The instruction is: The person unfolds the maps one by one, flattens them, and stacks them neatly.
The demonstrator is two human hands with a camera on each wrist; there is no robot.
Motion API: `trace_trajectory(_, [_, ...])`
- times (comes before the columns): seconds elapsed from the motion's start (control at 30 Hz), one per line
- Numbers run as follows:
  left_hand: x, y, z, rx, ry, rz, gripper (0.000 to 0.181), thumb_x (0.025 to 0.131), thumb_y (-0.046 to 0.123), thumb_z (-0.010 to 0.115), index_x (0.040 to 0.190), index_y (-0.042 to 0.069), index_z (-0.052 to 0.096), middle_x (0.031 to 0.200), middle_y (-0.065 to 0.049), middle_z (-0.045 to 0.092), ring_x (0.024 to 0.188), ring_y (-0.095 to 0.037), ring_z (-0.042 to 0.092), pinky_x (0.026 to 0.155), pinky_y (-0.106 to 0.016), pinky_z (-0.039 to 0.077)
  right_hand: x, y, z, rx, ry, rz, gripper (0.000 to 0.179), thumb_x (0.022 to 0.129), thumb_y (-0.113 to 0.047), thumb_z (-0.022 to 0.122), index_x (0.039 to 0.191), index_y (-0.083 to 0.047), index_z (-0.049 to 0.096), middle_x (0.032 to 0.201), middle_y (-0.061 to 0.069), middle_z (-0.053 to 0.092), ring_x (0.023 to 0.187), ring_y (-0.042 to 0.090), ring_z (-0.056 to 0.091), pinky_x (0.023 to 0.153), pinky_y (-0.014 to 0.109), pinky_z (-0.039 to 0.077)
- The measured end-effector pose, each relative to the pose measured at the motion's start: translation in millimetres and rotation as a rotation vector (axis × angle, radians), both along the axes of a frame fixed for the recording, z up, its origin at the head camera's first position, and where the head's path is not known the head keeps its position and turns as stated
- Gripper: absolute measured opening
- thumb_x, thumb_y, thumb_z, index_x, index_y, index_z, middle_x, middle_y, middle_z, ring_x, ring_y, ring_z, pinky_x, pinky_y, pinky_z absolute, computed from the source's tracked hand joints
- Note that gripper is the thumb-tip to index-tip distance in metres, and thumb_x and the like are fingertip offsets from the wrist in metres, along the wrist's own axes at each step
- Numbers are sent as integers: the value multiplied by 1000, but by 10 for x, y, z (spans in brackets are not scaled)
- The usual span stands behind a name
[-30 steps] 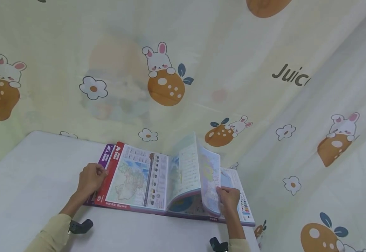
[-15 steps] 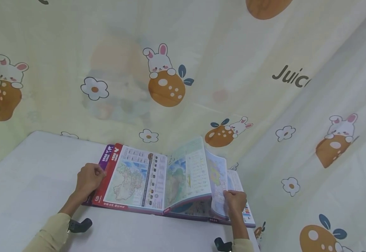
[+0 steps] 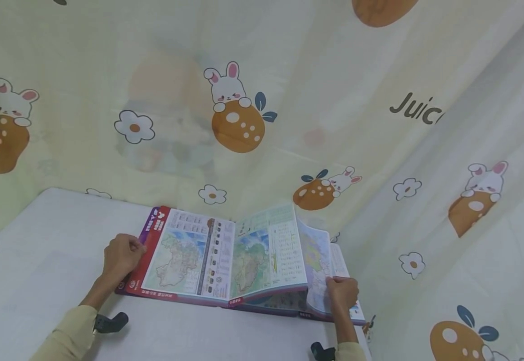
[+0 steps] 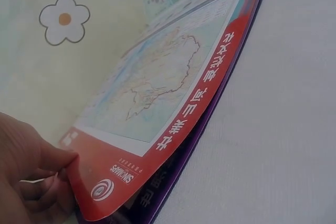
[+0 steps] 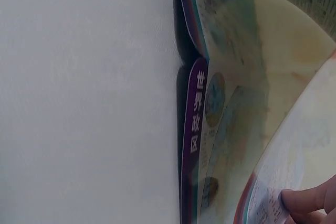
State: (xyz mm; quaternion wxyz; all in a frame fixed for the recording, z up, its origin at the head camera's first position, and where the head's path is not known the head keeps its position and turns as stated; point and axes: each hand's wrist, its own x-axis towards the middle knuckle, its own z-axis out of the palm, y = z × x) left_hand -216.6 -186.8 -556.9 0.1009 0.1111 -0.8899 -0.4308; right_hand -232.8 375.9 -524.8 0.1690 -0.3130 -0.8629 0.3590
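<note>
A red-bordered folding map (image 3: 178, 255) lies partly unfolded over a purple-bordered map (image 3: 153, 220). My left hand (image 3: 122, 256) pinches its left edge; in the left wrist view that hand (image 4: 31, 171) has thumb and fingers at the red corner, and the purple map shows beneath. At the other end my right hand (image 3: 343, 292) pinches the edge of the bent right-hand panel (image 3: 314, 260). The middle panel (image 3: 266, 250) rises off the lower map at its right side. In the right wrist view the right thumb (image 5: 304, 199) presses on the curved sheet.
Both maps lie on a white-covered table (image 3: 63, 220). A printed curtain (image 3: 252, 165) with bunnies and fruit hangs behind the table and along its right side. Dark wrist devices (image 3: 110, 322) show at both sleeves.
My right hand has moved right and slightly down, drawing the map's panel along. The middle panel has spread wider and lower. My left hand has shifted a little left with the red edge.
</note>
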Motion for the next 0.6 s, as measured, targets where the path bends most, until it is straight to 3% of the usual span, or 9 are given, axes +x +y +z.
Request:
trace_trajectory(0.3, [17, -89, -2, -4, -13, 18, 22, 97, 8, 76, 101, -13, 72, 90, -29, 74, 73, -31, 67, 61, -36, 53, -44, 145, -40, 134, -1, -38, 29, 93, -8, 68, 108, 15, 76, 112, 37, 75, 99, 58, 70, 89, 66, 50])
trace_trajectory(0.6, [54, -96, 43, 7, -51, 42, 24, 98, 9, 75, 103, -14, 71, 91, -31, 74, 73, -32, 67, 62, -38, 55, -115, 314, -89, 168, -5, -76, 29, 94, -7, 65, 110, 14, 76, 114, 37, 75, 102, 59, 70, 88, 67, 51])
